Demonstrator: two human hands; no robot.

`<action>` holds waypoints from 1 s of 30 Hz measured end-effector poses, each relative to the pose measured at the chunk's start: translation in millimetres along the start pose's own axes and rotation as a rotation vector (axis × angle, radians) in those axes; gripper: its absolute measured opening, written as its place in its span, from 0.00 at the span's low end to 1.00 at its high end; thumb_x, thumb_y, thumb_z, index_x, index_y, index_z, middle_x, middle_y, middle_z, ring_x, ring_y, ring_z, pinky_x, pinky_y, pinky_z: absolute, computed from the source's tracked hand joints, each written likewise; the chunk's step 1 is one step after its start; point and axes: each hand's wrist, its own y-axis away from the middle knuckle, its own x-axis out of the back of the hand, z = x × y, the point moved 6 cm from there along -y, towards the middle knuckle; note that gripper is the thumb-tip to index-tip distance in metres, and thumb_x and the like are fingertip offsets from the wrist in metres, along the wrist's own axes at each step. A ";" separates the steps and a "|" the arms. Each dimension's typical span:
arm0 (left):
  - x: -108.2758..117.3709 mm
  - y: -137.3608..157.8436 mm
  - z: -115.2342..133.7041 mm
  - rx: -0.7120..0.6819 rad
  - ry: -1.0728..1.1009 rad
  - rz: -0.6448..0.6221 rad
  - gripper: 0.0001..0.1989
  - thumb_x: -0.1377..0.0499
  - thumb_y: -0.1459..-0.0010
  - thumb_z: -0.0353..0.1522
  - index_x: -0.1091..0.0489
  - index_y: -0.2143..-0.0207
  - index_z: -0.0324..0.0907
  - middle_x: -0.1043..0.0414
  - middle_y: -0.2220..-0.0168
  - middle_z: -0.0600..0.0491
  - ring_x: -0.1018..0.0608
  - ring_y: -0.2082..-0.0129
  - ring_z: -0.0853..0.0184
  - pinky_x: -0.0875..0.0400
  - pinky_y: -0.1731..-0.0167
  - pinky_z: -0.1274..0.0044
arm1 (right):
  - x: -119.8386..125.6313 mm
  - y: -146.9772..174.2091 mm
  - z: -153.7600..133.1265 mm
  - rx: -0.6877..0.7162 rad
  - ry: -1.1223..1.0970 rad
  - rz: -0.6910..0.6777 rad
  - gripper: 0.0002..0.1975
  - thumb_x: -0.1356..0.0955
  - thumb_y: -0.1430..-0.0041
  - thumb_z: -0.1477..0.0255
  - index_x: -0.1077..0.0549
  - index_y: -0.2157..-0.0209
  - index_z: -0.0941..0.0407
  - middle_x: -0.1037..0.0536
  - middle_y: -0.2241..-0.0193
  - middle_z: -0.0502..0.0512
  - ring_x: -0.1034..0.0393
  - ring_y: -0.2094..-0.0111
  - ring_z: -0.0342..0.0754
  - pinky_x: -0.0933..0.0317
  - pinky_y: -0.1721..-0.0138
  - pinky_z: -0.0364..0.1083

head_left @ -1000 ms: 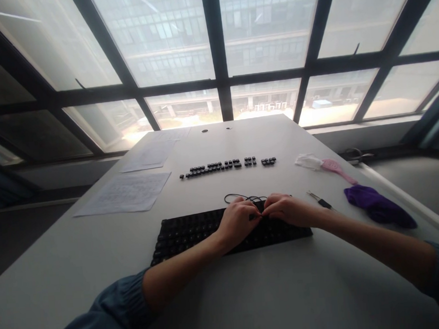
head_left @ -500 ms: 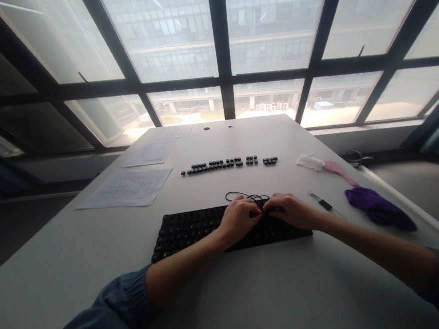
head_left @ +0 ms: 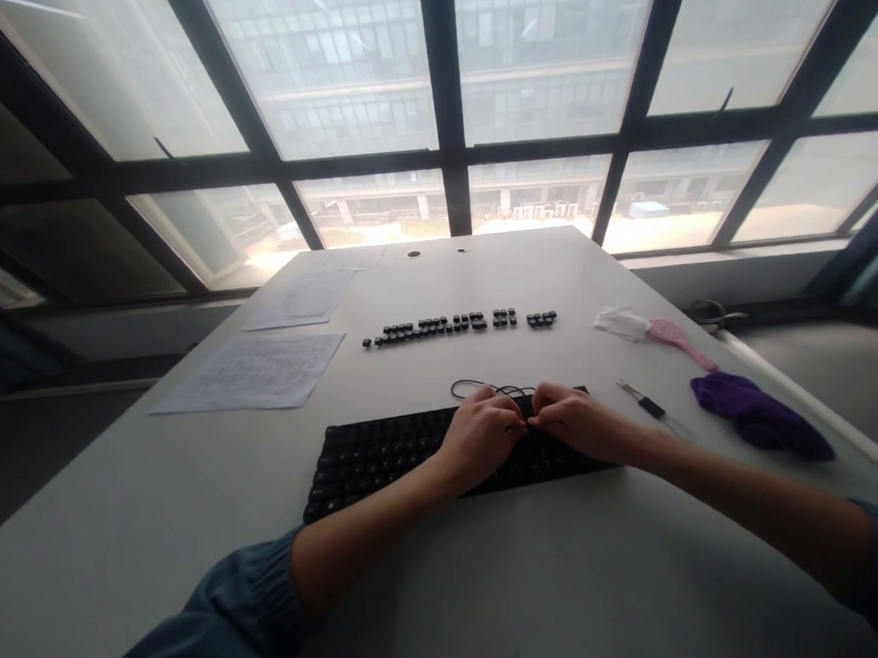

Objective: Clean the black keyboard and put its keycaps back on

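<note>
A black keyboard (head_left: 388, 458) lies on the white table under both my hands. My left hand (head_left: 483, 431) bends over its right half, fingertips pinched together at the keys. Close against it, my right hand (head_left: 577, 422) is closed too, with thumb and forefinger meeting the left fingertips. Whatever sits between the fingers, perhaps something small and dark, is hidden. Behind the keyboard its black cable (head_left: 467, 385) is looped. Farther back, several loose black keycaps (head_left: 439, 329) are set out in rows.
To the right lie a wire keycap puller (head_left: 650, 406), a purple cloth (head_left: 757, 415), a pink brush (head_left: 672, 338) and a crumpled white wrapper (head_left: 620, 322). Written paper sheets (head_left: 251, 374) rest at the left. Windows stand beyond the table (head_left: 436, 279).
Both hands stay over the same spot on the keyboard. The right fingers have curled in a little more, closer to the left fingertips. The loose keycaps have not moved.
</note>
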 end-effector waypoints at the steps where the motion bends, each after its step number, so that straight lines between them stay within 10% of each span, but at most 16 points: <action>1: 0.4 0.0 1.2 -0.008 -0.010 -0.008 0.10 0.40 0.37 0.33 0.20 0.70 0.45 0.20 0.62 0.53 0.28 0.62 0.63 0.34 0.57 0.72 | 0.4 -0.4 -0.6 -0.011 0.005 -0.014 0.18 0.37 0.30 0.70 0.24 0.73 0.57 0.26 0.64 0.56 0.33 0.69 0.44 0.38 0.64 0.44; 9: -0.9 5.0 5.8 -0.046 -0.059 -0.010 0.12 0.41 0.35 0.33 0.22 0.71 0.44 0.23 0.62 0.52 0.29 0.60 0.63 0.34 0.56 0.70 | 0.8 1.6 0.4 -0.017 0.000 -0.071 0.15 0.37 0.31 0.70 0.22 0.69 0.57 0.28 0.65 0.54 0.34 0.71 0.43 0.38 0.67 0.43; 18: 2.6 4.4 1.2 -0.005 -0.029 0.067 0.07 0.39 0.37 0.34 0.22 0.65 0.43 0.23 0.61 0.52 0.28 0.57 0.61 0.32 0.53 0.69 | 21.7 14.4 20.2 -0.127 -0.132 0.319 0.05 0.29 0.39 0.73 0.19 0.66 0.53 0.22 0.64 0.54 0.26 0.62 0.49 0.33 0.59 0.47; 30: -7.0 4.0 3.8 -0.143 -0.052 0.055 0.11 0.43 0.33 0.34 0.19 0.59 0.50 0.20 0.57 0.55 0.29 0.59 0.63 0.33 0.54 0.70 | 5.0 16.2 17.4 -0.097 -0.173 0.263 0.05 0.29 0.41 0.77 0.21 0.65 0.53 0.21 0.65 0.52 0.26 0.62 0.49 0.33 0.57 0.48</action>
